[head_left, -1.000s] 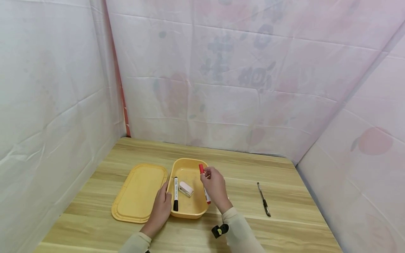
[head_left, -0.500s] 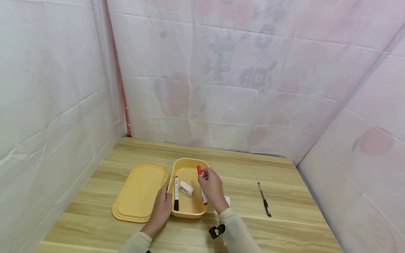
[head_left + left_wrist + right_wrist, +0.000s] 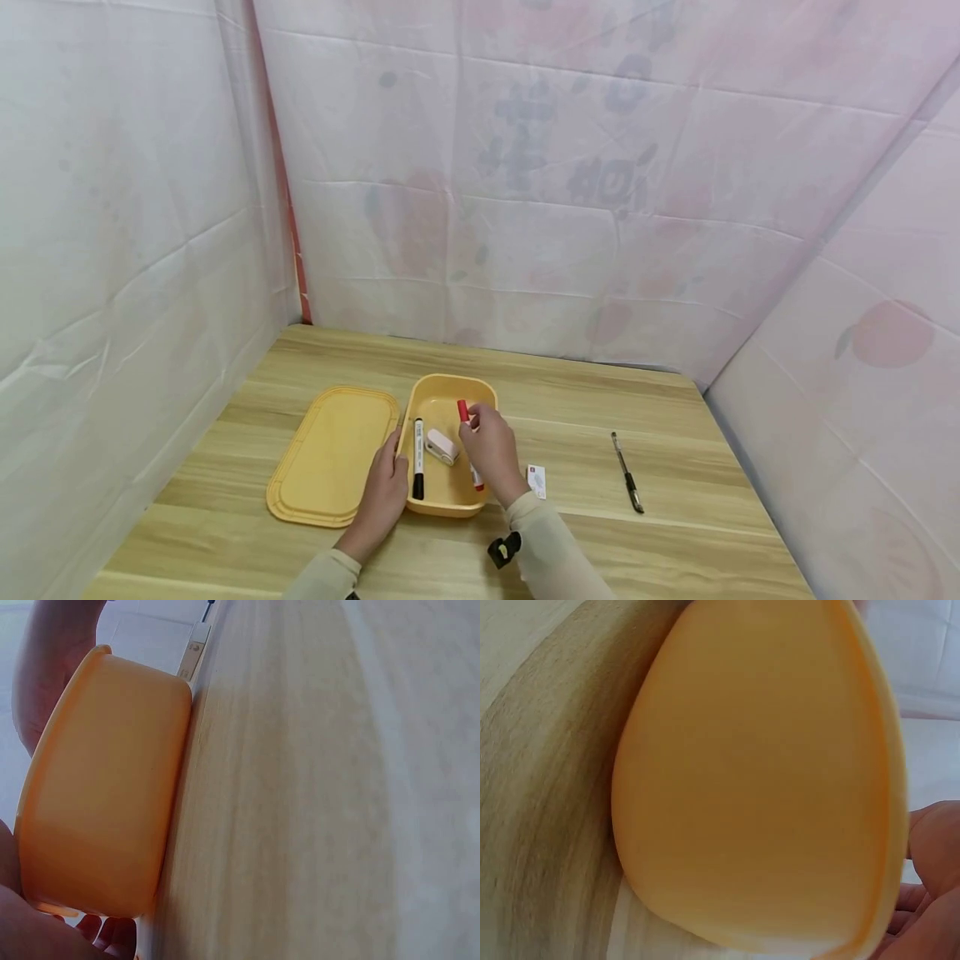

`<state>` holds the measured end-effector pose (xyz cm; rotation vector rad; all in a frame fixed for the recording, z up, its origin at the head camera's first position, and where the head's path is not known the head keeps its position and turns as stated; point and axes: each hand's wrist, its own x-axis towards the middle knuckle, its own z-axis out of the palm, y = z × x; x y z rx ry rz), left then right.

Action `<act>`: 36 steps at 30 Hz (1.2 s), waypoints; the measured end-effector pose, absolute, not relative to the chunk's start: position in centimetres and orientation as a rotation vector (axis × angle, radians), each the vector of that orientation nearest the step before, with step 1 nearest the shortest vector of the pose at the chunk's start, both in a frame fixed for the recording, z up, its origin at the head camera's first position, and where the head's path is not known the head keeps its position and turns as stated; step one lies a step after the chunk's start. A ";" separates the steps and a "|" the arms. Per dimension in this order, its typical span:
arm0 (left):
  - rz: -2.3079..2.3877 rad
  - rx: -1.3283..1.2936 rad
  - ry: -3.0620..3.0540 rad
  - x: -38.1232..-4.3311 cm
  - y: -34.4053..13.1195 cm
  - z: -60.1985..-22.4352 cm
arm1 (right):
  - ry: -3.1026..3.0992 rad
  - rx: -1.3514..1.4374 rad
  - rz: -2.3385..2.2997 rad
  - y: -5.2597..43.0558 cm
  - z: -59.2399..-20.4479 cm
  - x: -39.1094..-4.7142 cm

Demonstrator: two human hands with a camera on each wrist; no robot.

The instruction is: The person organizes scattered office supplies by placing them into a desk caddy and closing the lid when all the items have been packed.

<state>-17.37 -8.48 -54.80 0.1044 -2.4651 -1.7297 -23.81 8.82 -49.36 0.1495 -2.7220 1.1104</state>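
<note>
In the head view a yellow plastic box point(image 3: 452, 405) stands uncovered on the table. My left hand point(image 3: 380, 502) grips its left side, the thumb up near the rim; the left wrist view has my fingers point(image 3: 120, 934) against the outer wall. Over the right part of the box, my right hand point(image 3: 492, 452) pinches a marker with a red cap point(image 3: 462, 410), held lengthwise, its lower end showing below the hand. Inside the box lie a black-capped white marker point(image 3: 418, 458) along the left wall and a small pinkish-white mini stapler point(image 3: 442, 447) beside it.
A yellow lid point(image 3: 330, 457) lies flat just left of the box. Right of it are a small white packet with a red mark point(image 3: 536, 481) and, farther off, a black pen point(image 3: 627, 472). Cloth curtains point(image 3: 480, 250) close in the table's back and sides.
My right hand has moved left and slightly down with the red marker, farther over the box. The white packet behind the wrist has come into sight. My left hand stays put.
</note>
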 end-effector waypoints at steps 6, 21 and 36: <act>-1.734 0.097 -2.459 -17.4 -8.5 -54.8 | -2.772 0.147 1.004 8.4 -49.8 -23.9; -1.725 0.111 -2.462 -17.4 -8.5 -54.5 | -2.878 0.129 0.961 7.6 -50.5 -24.3; -1.720 0.115 -2.463 -17.4 -8.5 -54.7 | -2.912 0.172 0.843 7.6 -50.8 -24.6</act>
